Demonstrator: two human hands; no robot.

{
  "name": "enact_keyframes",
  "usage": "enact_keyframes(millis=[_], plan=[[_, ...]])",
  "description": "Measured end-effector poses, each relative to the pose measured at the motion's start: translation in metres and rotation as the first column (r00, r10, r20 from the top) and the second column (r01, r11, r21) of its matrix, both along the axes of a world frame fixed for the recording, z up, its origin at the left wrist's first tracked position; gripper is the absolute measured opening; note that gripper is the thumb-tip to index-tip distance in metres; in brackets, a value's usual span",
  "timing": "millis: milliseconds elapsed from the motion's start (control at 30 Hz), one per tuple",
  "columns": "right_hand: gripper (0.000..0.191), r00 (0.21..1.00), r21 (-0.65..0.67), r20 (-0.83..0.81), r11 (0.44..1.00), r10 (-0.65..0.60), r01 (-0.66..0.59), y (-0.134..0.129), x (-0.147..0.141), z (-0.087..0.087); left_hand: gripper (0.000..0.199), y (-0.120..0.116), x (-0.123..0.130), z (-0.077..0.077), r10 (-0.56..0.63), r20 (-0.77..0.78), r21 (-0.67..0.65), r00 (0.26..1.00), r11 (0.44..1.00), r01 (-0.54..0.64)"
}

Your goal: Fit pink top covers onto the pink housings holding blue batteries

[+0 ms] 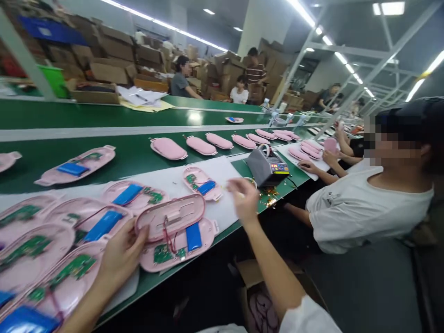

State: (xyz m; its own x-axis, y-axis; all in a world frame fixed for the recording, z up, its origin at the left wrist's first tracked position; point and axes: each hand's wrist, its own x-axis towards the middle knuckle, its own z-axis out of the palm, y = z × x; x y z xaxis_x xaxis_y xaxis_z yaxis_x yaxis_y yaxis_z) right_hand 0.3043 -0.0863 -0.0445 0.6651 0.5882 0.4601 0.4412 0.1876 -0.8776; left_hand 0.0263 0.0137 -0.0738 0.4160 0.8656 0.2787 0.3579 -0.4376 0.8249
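My left hand (121, 254) grips the rim of a pink plastic shell half (189, 210), tilted over its matching half (204, 231). Thin red wires (168, 236) run between the two. In the lower half sit a green circuit board (164, 253) and a blue battery pack (193, 237). Raised above the white mat (227, 171), my right hand (244, 199) is blurred, its fingers curled together; anything small in them cannot be made out. Just beyond it stands a grey tape dispenser (265, 166) with a lit display.
Several open pink shells (27, 249) with boards and batteries crowd the left. Another open shell (201, 182) lies ahead. Closed pink shells (168, 148) line the green belt (135, 134). Yellowish scraps (272, 196) lie beside the dispenser. A co-worker (367, 199) sits at right; an open carton (256, 286) is below.
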Motion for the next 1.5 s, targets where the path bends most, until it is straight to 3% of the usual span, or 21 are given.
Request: enact_keyframes(millis=[33, 67, 100, 133, 233, 367, 467, 533, 600, 633, 667, 700, 733, 800, 867, 967, 1133, 1200, 1367, 1500], plan=[[0.034, 0.950, 0.030, -0.232, 0.975, -0.209, 0.222, -0.016, 0.032, -0.009, 0.030, 0.000, -0.001, 0.001, 0.026, -0.023, 0.022, 0.999, 0.999, -0.025], [0.039, 0.841, -0.021, -0.430, 0.934, -0.330, 0.356, -0.030, 0.063, -0.019, 0.029, 0.000, -0.001, 0.002, 0.043, -0.050, 0.036, 0.998, 0.999, -0.041], [0.042, 0.764, -0.064, -0.522, 0.910, -0.380, 0.409, -0.041, 0.093, -0.028, 0.027, 0.000, -0.002, 0.001, 0.060, -0.074, 0.045, 0.995, 0.997, -0.056], [0.045, 0.708, -0.106, -0.586, 0.903, -0.395, 0.416, -0.049, 0.118, -0.035, 0.026, -0.001, -0.002, -0.001, 0.076, -0.097, 0.050, 0.992, 0.996, -0.071], [0.048, 0.697, -0.127, -0.634, 0.934, -0.334, 0.333, -0.050, 0.168, -0.045, 0.023, 0.002, -0.004, -0.008, 0.126, -0.156, 0.061, 0.980, 0.991, -0.118], [0.037, 0.703, -0.101, -0.646, 0.945, -0.299, 0.310, -0.044, 0.180, -0.041, 0.024, 0.008, -0.004, -0.012, 0.151, -0.202, 0.038, 0.968, 0.989, -0.146], [0.032, 0.705, -0.092, -0.632, 0.934, -0.322, 0.344, -0.058, 0.159, -0.037, 0.024, 0.000, -0.005, -0.005, 0.134, -0.154, 0.046, 0.979, 0.991, -0.129], [0.030, 0.752, -0.071, -0.582, 0.940, -0.311, 0.334, -0.064, 0.130, -0.030, 0.022, -0.007, -0.004, 0.000, 0.103, -0.078, 0.046, 0.992, 0.994, -0.099], [0.027, 0.897, -0.045, -0.408, 0.984, -0.174, 0.170, -0.057, 0.090, -0.017, 0.022, -0.011, -0.004, -0.001, 0.019, -0.031, -0.013, 0.999, 1.000, -0.019], [0.025, 0.964, -0.060, -0.264, 0.998, -0.027, 0.012, -0.049, 0.064, -0.007, 0.023, -0.012, -0.004, -0.003, -0.012, 0.009, -0.052, 1.000, 0.999, 0.012], [0.023, 0.983, -0.111, -0.089, 0.980, 0.158, -0.167, -0.039, 0.036, 0.003, 0.023, -0.013, -0.004, -0.005, -0.044, 0.055, -0.101, 0.998, 0.994, 0.050], [0.021, 0.934, -0.202, 0.090, 0.925, 0.346, -0.323, -0.026, 0.006, 0.013, 0.024, -0.014, -0.004, -0.008, -0.067, 0.109, -0.152, 0.992, 0.985, 0.083], [0.020, 0.833, -0.306, 0.254, 0.858, 0.492, -0.413, -0.012, -0.022, 0.022, 0.025, -0.015, -0.004, -0.010, -0.076, 0.162, -0.197, 0.984, 0.974, 0.108], [0.019, 0.563, -0.486, 0.524, 0.767, 0.639, -0.419, 0.016, -0.071, 0.032, 0.029, -0.019, -0.004, -0.013, -0.085, 0.244, -0.257, 0.966, 0.955, 0.149], [0.018, 0.342, -0.575, 0.678, 0.759, 0.651, -0.306, 0.039, -0.100, 0.031, 0.031, -0.022, -0.004, -0.014, -0.088, 0.298, -0.274, 0.950, 0.946, 0.174], [0.017, 0.184, -0.595, 0.764, 0.786, 0.618, -0.167, 0.057, -0.112, 0.019, 0.030, -0.025, -0.004, -0.016, -0.098, 0.344, -0.287, 0.934, 0.936, 0.204], [0.018, 0.092, -0.554, 0.821, 0.825, 0.564, -0.109, 0.058, -0.109, 0.012, 0.024, -0.025, -0.004, -0.019, -0.081, 0.334, -0.246, 0.939, 0.954, 0.170], [0.017, 0.097, -0.567, 0.812, 0.817, 0.576, -0.102, 0.057, -0.109, 0.016, 0.021, -0.026, -0.004, -0.020, -0.064, 0.308, -0.224, 0.949, 0.965, 0.138], [0.015, 0.169, -0.665, 0.709, 0.729, 0.685, -0.163, 0.054, -0.107, 0.030, 0.026, -0.027, -0.003, -0.020, -0.055, 0.318, -0.222, 0.946, 0.966, 0.130], [0.015, 0.141, -0.644, 0.741, 0.754, 0.656, -0.125, 0.055, -0.110, 0.026, 0.025, -0.027, -0.002, -0.022, -0.058, 0.331, -0.211, 0.942, 0.968, 0.134]])
